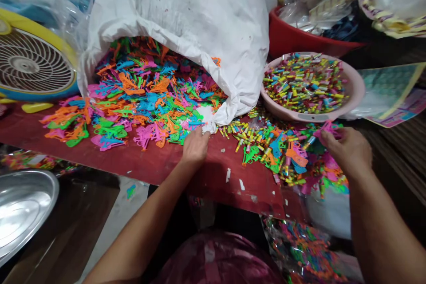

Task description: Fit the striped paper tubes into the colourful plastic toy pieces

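Head view: left hand (195, 147), palm down, fingers slightly spread, touching the edge of a heap of multicoloured moulded plastic pieces (149, 93) spilling from a white sack (173, 9) onto a red board (133, 164). Right hand (346, 153) pinching one pink piece (328, 128), above loose yellow-banded tubes (262, 142) beside a pink basin (357, 86) filled with similar tubes.

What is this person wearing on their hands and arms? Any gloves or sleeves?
No gloves: the left hand and the right hand are both bare, with no ring, watch or bracelet that I can make out. The forearms show no sleeve either. At the bottom of the view is a dark maroon-pink patterned cloth, perhaps the person's own top, though that is hard to tell.
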Available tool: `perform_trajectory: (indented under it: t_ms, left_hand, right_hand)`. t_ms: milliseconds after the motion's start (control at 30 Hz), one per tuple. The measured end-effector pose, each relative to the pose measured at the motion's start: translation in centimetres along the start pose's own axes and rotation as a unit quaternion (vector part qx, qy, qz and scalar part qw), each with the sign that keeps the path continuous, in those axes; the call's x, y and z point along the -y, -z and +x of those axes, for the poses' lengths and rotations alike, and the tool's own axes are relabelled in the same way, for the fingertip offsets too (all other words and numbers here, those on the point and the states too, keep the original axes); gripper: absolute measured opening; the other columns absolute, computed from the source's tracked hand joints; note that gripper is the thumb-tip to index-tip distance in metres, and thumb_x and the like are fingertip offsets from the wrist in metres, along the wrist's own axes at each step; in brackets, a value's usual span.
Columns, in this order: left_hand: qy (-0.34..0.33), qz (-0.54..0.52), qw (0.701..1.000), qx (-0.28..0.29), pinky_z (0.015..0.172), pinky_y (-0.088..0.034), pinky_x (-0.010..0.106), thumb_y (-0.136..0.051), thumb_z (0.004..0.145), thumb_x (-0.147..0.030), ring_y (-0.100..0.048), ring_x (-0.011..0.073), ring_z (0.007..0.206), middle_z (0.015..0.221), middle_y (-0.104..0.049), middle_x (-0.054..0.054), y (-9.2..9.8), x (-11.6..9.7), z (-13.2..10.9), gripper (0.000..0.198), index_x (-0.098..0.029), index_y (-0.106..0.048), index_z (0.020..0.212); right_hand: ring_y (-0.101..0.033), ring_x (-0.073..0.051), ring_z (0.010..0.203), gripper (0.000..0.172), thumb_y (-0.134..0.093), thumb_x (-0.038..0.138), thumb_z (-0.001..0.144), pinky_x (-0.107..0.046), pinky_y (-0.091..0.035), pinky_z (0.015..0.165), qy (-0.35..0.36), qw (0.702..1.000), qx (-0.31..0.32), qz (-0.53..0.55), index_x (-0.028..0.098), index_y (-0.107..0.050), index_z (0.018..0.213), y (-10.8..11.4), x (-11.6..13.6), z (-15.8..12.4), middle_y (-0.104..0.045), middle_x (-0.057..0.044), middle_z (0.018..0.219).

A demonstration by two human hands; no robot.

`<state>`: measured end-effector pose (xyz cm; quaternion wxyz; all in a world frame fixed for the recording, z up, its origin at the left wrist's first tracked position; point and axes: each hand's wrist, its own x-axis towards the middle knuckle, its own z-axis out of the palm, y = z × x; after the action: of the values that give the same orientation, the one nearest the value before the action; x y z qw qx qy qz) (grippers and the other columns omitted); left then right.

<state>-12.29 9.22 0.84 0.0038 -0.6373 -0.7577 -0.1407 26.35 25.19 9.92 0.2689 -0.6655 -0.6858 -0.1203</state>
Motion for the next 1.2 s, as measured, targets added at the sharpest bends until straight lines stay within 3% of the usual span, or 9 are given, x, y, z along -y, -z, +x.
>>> perform_trajectory:
  t_ms: [133,233,333,500,733,900,1033,1100,1200]
  left_hand:
    - [0.023,-0.001,1.0,0.014,0.074,-0.041,0.035,-0.04,0.098,-0.03,-0.061,0.0264,0.089,0.104,-0.063,0.012,-0.5,-0.7,-0.6,0.027,-0.021,-0.062,0.111]
    - [0.038,-0.008,0.999,0.013,0.074,-0.04,0.035,-0.043,0.098,-0.035,-0.061,0.0252,0.088,0.103,-0.063,0.01,-0.8,-1.0,-1.2,0.026,-0.022,-0.062,0.109]
    - [0.035,-0.005,0.999,-0.001,0.074,-0.039,0.035,-0.044,0.098,-0.034,-0.06,0.0251,0.089,0.102,-0.062,0.01,-1.2,-1.1,-1.5,0.024,-0.022,-0.063,0.105]
    - [0.054,-0.015,0.998,-0.036,0.075,-0.039,0.034,-0.045,0.097,-0.042,-0.059,0.0247,0.088,0.101,-0.062,0.01,-1.5,-1.0,-2.3,0.028,-0.022,-0.063,0.102]
    - [0.131,-0.042,0.989,-0.044,0.077,-0.043,0.035,-0.042,0.094,-0.018,-0.06,0.0251,0.089,0.103,-0.062,0.012,-1.0,-1.5,-3.8,0.024,-0.017,-0.06,0.11]
    - [0.153,-0.063,0.986,-0.015,0.081,-0.045,0.034,-0.04,0.094,-0.013,-0.06,0.0252,0.094,0.102,-0.063,0.013,0.0,-1.1,-5.0,0.024,-0.014,-0.057,0.11]
    - [0.141,-0.068,0.988,0.006,0.082,-0.046,0.035,-0.042,0.093,-0.014,-0.06,0.0261,0.095,0.099,-0.064,0.014,0.9,-0.4,-6.0,0.02,-0.015,-0.061,0.096]
    - [0.148,-0.106,0.983,-0.015,0.083,-0.046,0.037,-0.044,0.092,-0.015,-0.06,0.0267,0.095,0.097,-0.064,0.014,1.1,-0.2,-6.1,0.018,-0.016,-0.061,0.09]
    - [0.179,-0.287,0.937,-0.085,0.08,-0.047,0.034,-0.05,0.089,-0.018,-0.061,0.0225,0.088,0.092,-0.065,0.01,0.7,-0.6,-5.7,0.009,-0.016,-0.059,0.09]
  right_hand:
    - [-0.058,-0.04,0.097,0.052,-0.073,0.04,0.074,-0.048,-0.039,0.068,-0.028,0.99,-0.065,-0.124,0.012,-0.065,0.117,-0.5,0.2,0.3,-0.061,-0.032,0.112]
    - [-0.054,-0.038,0.111,0.047,-0.063,0.033,0.083,-0.05,-0.041,0.086,0.124,0.986,-0.112,-0.001,0.01,-0.061,0.124,-1.1,5.5,-2.1,-0.06,-0.027,0.12]
    - [-0.06,-0.027,0.103,0.029,-0.052,0.027,0.092,-0.039,-0.045,0.091,0.31,0.921,0.042,0.233,0.014,-0.065,0.114,-2.7,13.4,-5.1,-0.067,-0.017,0.109]
    - [-0.058,-0.023,0.095,0.029,-0.049,0.016,0.091,-0.033,-0.046,0.084,0.42,0.814,0.207,0.344,0.019,-0.067,0.114,-7.6,25.4,-7.9,-0.064,-0.01,0.099]
    - [-0.055,-0.023,0.104,0.043,-0.049,0.003,0.082,-0.035,-0.042,0.094,0.555,0.721,0.288,0.298,0.017,-0.068,0.118,-11.3,30.7,-7.9,-0.063,-0.011,0.111]
    - [-0.057,-0.019,0.083,0.04,-0.055,0.011,0.079,-0.031,-0.046,0.078,0.483,0.74,0.336,0.326,0.013,-0.068,0.116,-10.1,28.7,-7.6,-0.064,-0.008,0.092]
    - [-0.06,-0.016,0.075,0.029,-0.06,0.016,0.074,-0.029,-0.048,0.072,0.331,0.755,0.367,0.431,0.017,-0.073,0.101,-8.4,25.6,-7.5,-0.067,-0.004,0.085]
    - [-0.062,-0.015,0.068,0.018,-0.066,0.023,0.072,-0.028,-0.05,0.065,0.188,0.739,0.392,0.514,0.018,-0.072,0.089,-7.5,24.1,-8.3,-0.068,-0.001,0.076]
    - [-0.063,-0.014,0.059,0.021,-0.075,0.03,0.068,-0.027,-0.053,0.058,-0.038,0.662,0.413,0.624,0.018,-0.065,0.082,-6.4,22.4,-10.5,-0.068,0.0,0.066]
